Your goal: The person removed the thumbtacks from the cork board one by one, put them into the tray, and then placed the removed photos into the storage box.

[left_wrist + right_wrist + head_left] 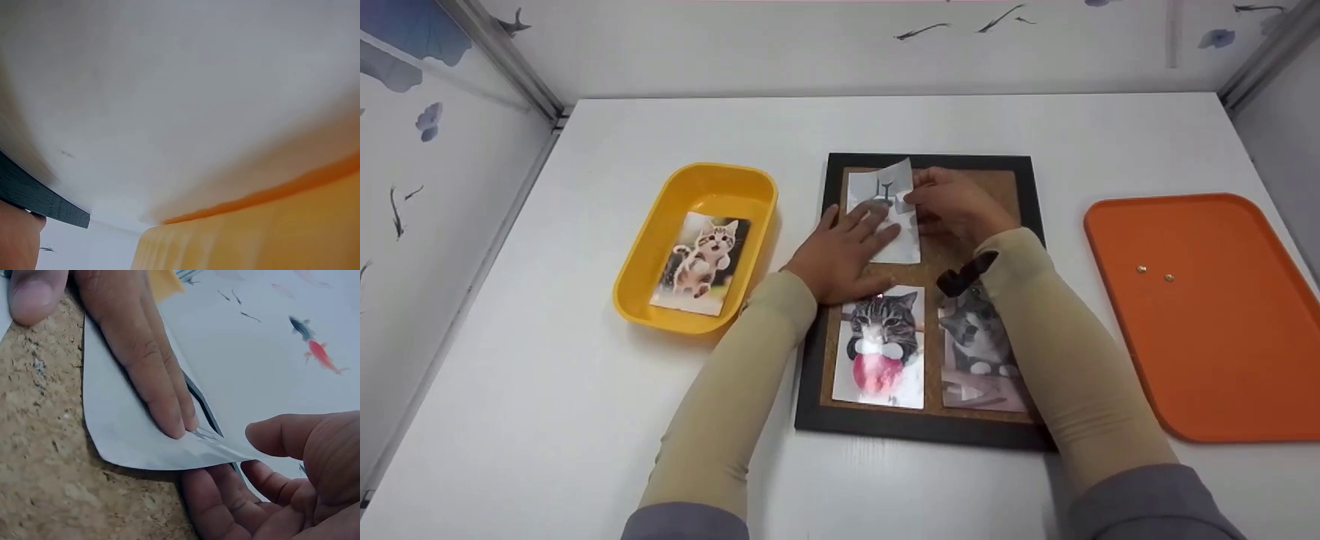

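A cork board (928,270) in a black frame lies on the white table. A glossy photo card (907,250) is at its upper left, with its far right corner lifted. My left hand (844,251) lies across that card, its straight fingers pressing it to the board. Between thumb and fingers my right hand (956,202) pinches the card's raised edge; in the right wrist view the edge bends up off the cork (45,416). Below are a photo of a cat with a red ball (877,375) and a photo of a grey-and-white cat (979,352), partly hidden by the right sleeve.
A yellow bin (634,289) left of the board holds a kitten photo (701,262). At the right is an orange tray (1207,337) bearing two small gold-coloured pieces (1168,277), too small to identify. Patterned white walls (735,52) enclose the table's back and sides.
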A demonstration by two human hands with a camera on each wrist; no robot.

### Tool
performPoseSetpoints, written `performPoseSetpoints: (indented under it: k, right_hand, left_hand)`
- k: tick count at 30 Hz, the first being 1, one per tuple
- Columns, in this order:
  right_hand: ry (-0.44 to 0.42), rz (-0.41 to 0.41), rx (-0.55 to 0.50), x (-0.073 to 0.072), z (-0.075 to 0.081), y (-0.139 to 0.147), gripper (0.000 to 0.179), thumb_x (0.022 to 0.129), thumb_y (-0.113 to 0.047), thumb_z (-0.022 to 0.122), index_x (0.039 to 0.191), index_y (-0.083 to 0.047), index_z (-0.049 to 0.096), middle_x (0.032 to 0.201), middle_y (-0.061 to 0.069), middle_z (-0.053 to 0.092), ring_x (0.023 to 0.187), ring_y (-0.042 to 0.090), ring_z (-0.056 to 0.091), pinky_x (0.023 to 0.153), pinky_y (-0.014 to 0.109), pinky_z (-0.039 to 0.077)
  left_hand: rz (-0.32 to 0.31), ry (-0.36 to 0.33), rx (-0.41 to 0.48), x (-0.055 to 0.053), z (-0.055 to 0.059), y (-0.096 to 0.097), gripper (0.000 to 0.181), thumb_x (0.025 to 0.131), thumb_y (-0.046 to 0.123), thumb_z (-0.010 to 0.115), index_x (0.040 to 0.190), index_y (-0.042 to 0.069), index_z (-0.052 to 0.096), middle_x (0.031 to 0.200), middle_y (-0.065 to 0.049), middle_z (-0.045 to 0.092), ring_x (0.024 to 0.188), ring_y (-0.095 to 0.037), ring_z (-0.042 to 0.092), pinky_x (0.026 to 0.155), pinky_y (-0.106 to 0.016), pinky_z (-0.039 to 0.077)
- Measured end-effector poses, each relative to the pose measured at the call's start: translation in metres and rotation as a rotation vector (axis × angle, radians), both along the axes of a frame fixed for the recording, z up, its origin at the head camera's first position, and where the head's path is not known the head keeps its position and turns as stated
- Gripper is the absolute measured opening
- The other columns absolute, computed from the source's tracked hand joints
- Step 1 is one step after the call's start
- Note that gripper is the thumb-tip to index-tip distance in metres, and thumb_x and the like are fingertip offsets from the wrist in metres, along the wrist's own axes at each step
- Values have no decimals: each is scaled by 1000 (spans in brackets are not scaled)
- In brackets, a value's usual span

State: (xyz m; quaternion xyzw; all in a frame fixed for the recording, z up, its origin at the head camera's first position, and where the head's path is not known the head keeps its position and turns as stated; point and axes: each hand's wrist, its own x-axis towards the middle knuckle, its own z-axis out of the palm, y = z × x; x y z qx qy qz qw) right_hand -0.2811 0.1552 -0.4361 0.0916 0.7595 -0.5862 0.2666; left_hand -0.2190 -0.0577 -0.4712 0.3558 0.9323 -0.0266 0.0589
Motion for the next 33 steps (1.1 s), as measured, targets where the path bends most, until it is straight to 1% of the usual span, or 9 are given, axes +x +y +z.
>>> performPoseSetpoints:
  k: [5,12,17,20,23,25,27,30,33]
  right_hand:
    - [6,-48,10,0,-8,-4,24,99,-13,60,123,-12,58,122,8,61,106,23,61,86,35,53]
    - [-6,-98,8,3,-11,1,25,97,-16,64,122,-19,63,122,5,63,109,22,61,88,34,52]
    - [22,-89,-3,3,-12,2,25,98,-16,63,122,-18,63,121,6,63,107,23,61,87,33,53]
    - [41,-83,0,4,-12,2,25,98,-15,63,123,-16,63,119,7,62,105,22,62,85,32,54]
    - [51,-98,21,4,-11,5,23,99,-14,61,121,-15,63,118,7,62,102,21,61,83,32,54]
    - [47,-105,34,4,-11,6,22,99,-14,61,121,-15,63,118,6,61,103,20,61,83,31,54]
    - [41,-106,44,3,-10,5,22,99,-15,61,121,-15,63,119,6,61,104,20,59,84,31,54]
    - [35,-103,49,2,-11,3,22,98,-15,62,121,-15,63,121,6,60,105,21,58,85,31,54]
    - [30,-117,47,1,-12,0,23,98,-13,62,121,-15,63,121,6,60,105,21,58,84,31,54]
  left_hand:
    - [-1,0,0,2,-2,-2,85,92,78,15,161,29,6,167,0,1,152,-21,-5,119,-53,-1]
    - [-11,-10,-8,2,3,-2,84,93,77,18,161,28,8,167,-1,1,152,-22,-4,119,-54,0]
    - [-4,-4,-94,2,10,1,83,95,75,17,161,27,5,167,-2,0,152,-24,-3,119,-54,4]
    - [21,-5,-158,6,18,6,82,96,73,18,161,26,3,167,-4,0,152,-27,-1,119,-54,8]
    - [88,-23,-152,14,31,14,82,97,71,28,161,25,7,167,-7,4,152,-31,5,119,-55,12]
    - [143,-36,-129,22,46,17,83,97,68,36,161,23,11,166,-9,7,151,-34,9,118,-55,14]
    - [189,-51,-78,34,64,15,82,96,64,44,161,21,18,166,-11,11,150,-35,12,118,-55,16]
    - [219,-66,-20,54,94,-1,79,97,62,47,159,20,24,165,-11,14,150,-34,14,118,-55,16]
    - [243,-70,58,74,119,-27,77,97,61,48,159,21,27,165,-10,16,150,-32,15,119,-53,15]
